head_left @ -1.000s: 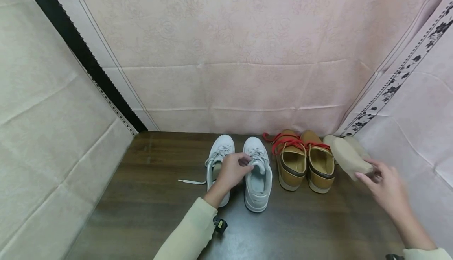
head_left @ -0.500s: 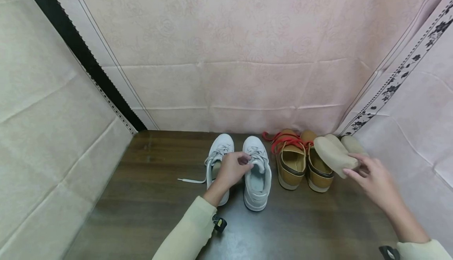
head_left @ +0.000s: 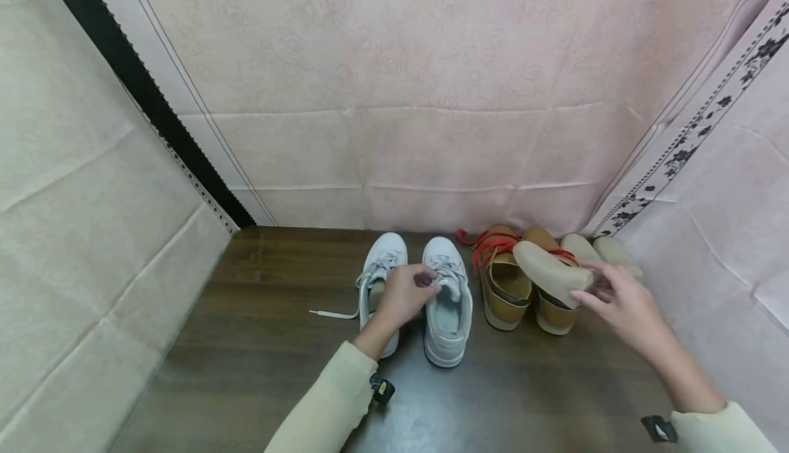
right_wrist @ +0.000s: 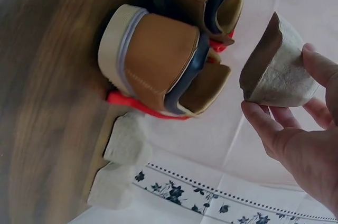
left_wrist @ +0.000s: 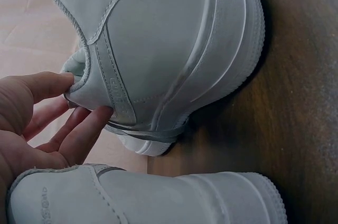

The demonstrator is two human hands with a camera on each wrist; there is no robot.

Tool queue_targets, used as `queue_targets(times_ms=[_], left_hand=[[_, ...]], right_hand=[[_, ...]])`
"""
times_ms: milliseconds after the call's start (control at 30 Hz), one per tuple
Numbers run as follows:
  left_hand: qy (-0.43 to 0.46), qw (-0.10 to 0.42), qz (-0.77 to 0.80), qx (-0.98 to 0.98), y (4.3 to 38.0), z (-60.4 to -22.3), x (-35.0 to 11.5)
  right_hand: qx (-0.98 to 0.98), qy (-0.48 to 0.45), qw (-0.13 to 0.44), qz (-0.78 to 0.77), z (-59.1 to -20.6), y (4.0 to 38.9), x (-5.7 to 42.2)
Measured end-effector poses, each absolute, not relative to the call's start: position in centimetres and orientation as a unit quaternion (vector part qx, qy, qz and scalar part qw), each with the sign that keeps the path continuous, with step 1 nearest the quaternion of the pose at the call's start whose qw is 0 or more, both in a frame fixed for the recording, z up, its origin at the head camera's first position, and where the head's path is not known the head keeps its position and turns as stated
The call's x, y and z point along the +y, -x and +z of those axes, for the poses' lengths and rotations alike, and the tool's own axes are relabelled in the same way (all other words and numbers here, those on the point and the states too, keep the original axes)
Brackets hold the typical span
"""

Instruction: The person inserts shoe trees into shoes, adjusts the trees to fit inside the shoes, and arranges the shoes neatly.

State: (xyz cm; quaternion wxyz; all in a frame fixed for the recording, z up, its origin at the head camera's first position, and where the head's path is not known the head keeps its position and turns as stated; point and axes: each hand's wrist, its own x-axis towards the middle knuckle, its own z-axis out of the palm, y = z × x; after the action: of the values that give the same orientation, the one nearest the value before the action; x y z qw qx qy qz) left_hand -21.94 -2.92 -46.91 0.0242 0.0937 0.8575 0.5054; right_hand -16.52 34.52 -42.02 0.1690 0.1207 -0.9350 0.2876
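Two white lace-up sneakers stand side by side on the wooden floor. My left hand [head_left: 408, 295] reaches over the left sneaker [head_left: 386, 254] and pinches the collar edge of the right sneaker [head_left: 448, 340]; in the left wrist view the thumb and fingertips meet this edge. My right hand [head_left: 625, 302] grips one end of a beige moulded shoe insert [head_left: 548, 271], hollow and pulp-like in the right wrist view. It hangs over the right one of two tan shoes with red laces, partly hiding that shoe [head_left: 555, 323]. The left tan shoe [head_left: 505, 305] stands beside it.
Two more beige inserts [right_wrist: 127, 139] lie on the floor in the right corner. Pale patterned cloth [head_left: 394, 151] covers the back and both sides. A loose white lace [head_left: 335, 316] trails left from the left sneaker across the wooden floor [head_left: 265, 371].
My right hand has carried the insert leftward from the corner to above the right tan shoe, uncovering the other two inserts. The left hand has stayed in place.
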Motion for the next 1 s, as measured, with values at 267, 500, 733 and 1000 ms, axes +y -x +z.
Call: queue_targets(times_ms=[267,500,733,1000], left_hand=[[-0.095,0.023,0.504,0.858,21.9,-47.0,-3.0],[-0.101,0.019,0.505,0.857,21.8,-47.0,-2.9],[-0.100,0.020,0.506,0.856,21.8,-46.9,-2.8],[-0.104,0.010,0.504,0.857,21.9,-47.0,-2.8]], right_hand=[[-0.929,-0.143,0.181,0.291,-41.4,16.8,32.7],[-0.936,-0.163,0.183,0.254,-40.6,16.9,31.4],[-0.924,-0.198,0.155,0.289,-39.8,16.8,29.7],[-0.915,-0.230,0.138,0.302,-38.8,16.3,28.2]])
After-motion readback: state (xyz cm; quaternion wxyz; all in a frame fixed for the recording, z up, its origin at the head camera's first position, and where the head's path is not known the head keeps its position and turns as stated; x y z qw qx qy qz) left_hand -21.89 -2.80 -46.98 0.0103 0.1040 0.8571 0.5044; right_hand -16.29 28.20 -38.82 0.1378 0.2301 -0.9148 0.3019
